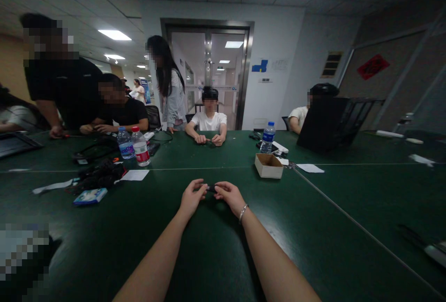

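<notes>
While a small dark object (211, 189) is held over the green table (209, 265), one end is pinched by the fingers of the left hand (192, 198), the other by those of the right hand (231, 195). Handling seems to be under way; what is finished or left cannot be told.

Three labelled bottles (268, 138), one open box (268, 171), one bracelet (243, 213) — one handheld dark piece (211, 189)
</notes>
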A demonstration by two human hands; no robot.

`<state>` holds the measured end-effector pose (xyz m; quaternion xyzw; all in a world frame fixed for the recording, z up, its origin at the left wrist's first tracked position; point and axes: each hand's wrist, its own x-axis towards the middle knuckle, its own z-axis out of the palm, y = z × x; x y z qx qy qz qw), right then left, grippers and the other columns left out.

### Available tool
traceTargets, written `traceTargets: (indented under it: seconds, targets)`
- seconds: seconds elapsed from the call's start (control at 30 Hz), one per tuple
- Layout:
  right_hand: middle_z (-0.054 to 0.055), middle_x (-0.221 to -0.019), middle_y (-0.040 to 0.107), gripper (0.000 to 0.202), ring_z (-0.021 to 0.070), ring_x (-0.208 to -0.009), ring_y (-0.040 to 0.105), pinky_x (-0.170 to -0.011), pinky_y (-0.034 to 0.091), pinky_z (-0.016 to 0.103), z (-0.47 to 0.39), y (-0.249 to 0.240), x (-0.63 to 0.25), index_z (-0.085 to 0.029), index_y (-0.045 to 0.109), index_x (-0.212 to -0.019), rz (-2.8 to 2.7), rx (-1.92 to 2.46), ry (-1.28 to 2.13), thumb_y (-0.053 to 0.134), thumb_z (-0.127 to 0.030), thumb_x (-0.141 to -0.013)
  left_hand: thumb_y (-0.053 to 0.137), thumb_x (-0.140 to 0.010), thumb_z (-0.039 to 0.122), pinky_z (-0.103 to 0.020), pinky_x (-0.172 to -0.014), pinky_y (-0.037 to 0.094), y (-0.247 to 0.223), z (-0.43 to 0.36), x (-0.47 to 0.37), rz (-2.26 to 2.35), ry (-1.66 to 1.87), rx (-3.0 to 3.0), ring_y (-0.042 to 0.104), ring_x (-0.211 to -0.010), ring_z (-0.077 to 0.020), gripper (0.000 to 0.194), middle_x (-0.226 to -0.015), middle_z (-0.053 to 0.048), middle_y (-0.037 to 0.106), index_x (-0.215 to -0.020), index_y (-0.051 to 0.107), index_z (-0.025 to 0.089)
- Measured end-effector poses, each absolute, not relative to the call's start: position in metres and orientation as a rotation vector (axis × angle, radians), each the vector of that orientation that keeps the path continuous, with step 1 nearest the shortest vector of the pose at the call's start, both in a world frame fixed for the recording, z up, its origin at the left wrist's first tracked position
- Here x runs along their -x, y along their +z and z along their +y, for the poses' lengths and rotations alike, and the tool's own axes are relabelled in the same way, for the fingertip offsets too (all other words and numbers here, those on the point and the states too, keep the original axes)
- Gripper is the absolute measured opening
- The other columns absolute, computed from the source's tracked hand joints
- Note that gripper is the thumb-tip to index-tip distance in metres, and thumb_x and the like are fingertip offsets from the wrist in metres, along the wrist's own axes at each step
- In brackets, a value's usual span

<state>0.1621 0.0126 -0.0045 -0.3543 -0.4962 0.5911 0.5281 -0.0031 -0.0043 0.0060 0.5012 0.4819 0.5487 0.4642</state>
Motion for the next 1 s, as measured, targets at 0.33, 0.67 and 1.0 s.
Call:
traceTargets:
  seconds: [0.33,0.67,1.0]
  targets:
    - [0.004,-0.067,0.063,0.046,0.0146,-0.059,0.061,-0.054,0.049,0.023,0.014,-0.005,-0.162,-0.012,0.063,-0.086,-1.162,0.862,1.407,0.08,-0.04,-0.055,0.066,-0.068,0.044,-0.021,-0.059,0.047,0.005,-0.004,0.008,1.087,1.258,-1.383,0.06,-0.075,-0.0149,0.033,-0.085,-0.006,0.063,-0.087,0.062,0.016]
    - [0.004,-0.07,0.064,0.044,0.0132,-0.06,0.061,-0.055,0.049,0.021,0.011,-0.003,-0.163,-0.011,0.063,-0.088,-1.177,0.856,1.428,0.08,-0.037,-0.057,0.059,-0.072,0.054,-0.022,-0.05,0.044,-0.003,0.002,0.008,1.168,1.199,-1.259,0.058,-0.058,-0.0136,0.042,-0.072,-0.007,0.062,-0.079,0.059,0.012]
    - [0.004,-0.068,0.064,0.047,0.0143,-0.059,0.062,-0.053,0.049,0.022,0.012,-0.004,-0.162,-0.011,0.063,-0.087,-1.167,0.867,1.405,0.081,-0.039,-0.055,0.071,-0.066,0.035,-0.028,-0.079,0.048,0.009,-0.005,0.009,1.013,1.3,-1.356,0.059,-0.096,-0.0191,0.042,-0.109,-0.009,0.059,-0.102,0.058,0.018]
